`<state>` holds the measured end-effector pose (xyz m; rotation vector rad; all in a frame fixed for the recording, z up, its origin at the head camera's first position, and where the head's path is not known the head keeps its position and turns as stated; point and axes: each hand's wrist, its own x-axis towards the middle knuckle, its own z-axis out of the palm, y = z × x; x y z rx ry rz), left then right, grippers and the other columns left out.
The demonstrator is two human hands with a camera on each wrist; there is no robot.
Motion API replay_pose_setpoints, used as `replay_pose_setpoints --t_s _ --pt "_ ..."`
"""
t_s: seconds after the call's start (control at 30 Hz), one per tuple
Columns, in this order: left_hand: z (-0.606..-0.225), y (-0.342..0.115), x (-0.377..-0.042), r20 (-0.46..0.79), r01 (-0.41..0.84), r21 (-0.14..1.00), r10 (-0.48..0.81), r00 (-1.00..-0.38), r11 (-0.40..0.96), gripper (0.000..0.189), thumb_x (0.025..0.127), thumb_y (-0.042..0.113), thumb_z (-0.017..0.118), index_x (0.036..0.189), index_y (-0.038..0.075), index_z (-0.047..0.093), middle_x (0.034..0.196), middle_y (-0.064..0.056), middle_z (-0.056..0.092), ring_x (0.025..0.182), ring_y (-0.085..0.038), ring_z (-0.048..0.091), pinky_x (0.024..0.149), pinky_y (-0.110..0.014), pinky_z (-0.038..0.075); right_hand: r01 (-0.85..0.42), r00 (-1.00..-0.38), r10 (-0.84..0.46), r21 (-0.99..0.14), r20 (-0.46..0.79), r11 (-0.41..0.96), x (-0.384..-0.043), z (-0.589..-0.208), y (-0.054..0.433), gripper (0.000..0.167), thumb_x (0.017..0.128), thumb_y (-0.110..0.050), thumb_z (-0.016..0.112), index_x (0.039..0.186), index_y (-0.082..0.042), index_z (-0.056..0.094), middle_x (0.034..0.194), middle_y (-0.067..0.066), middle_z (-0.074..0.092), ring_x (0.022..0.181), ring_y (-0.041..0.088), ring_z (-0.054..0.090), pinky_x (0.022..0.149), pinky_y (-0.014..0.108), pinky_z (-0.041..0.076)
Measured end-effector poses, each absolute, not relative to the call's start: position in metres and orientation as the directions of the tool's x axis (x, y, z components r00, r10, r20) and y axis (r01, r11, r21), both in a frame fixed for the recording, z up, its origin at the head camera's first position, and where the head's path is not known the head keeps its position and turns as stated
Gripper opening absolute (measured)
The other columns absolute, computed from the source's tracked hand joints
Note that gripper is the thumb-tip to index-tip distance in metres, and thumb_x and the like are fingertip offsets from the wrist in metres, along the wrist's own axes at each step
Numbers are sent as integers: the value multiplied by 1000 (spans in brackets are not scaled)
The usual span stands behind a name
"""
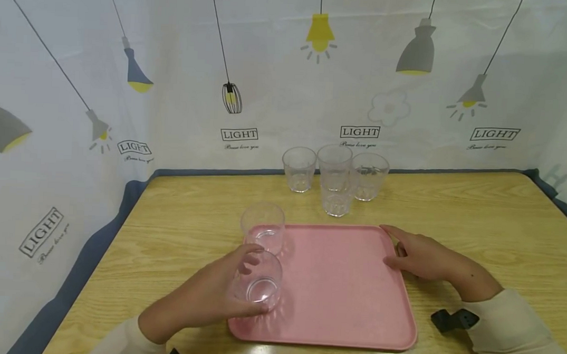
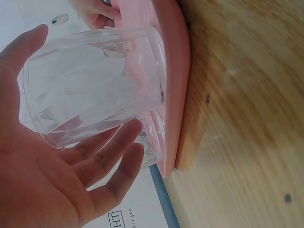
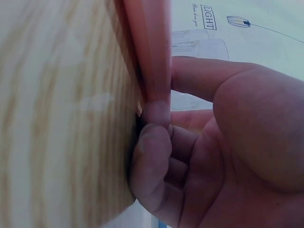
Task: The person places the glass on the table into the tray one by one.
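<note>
A clear drinking glass [image 1: 271, 290] stands upright at the near-left corner of a pink tray [image 1: 340, 285]. My left hand [image 1: 214, 290] is spread loosely around it, thumb on the near side and fingers on the far side. In the left wrist view, the palm is apart from the glass's rim and the fingertips [image 2: 133, 127] are right beside its wall. A second clear glass [image 1: 268, 218] stands behind it at the tray's far-left corner. At the tray's right edge, my right hand [image 1: 425, 254] grips the rim, with curled fingers [image 3: 149, 166] low against the tray's underside.
Several more clear glasses [image 1: 300, 170] stand together on the wooden table [image 1: 182, 209] beyond the tray, the middle ones overlapping. A white curtain [image 1: 279, 55] printed with lamps encloses the table at the back and both sides.
</note>
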<state>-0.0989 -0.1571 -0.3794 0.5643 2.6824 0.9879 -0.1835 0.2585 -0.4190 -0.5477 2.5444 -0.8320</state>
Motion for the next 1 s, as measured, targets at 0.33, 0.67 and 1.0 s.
replay_pose_setpoints --t_s 0.33,0.67,1.0 --pt "-378 -159 -97 -115 254 652 425 -898 714 96 73 64 80 151 40 30 136 9 58 117 -14 58 88 -41 52 -228 -840 -474 -621 -264 750 -184 -420 259 75 98 -27 64 156 -2 23 70 -1 54 51 13 51 51 29 44" --pt "-364 -176 -104 -101 241 618 380 -919 749 43 104 49 45 144 32 48 133 3 63 118 -18 60 92 -41 52 -204 -839 -467 -635 -279 745 -185 -420 260 75 98 -27 65 156 -6 23 69 1 55 49 16 50 49 31 45" --pt "-378 -191 -133 0 194 571 236 -972 798 35 105 44 46 118 18 65 104 0 70 95 -13 64 83 -38 55 -207 -843 -462 -624 -277 753 -184 -420 260 75 97 -26 65 156 -4 24 70 0 55 50 15 51 50 30 45"
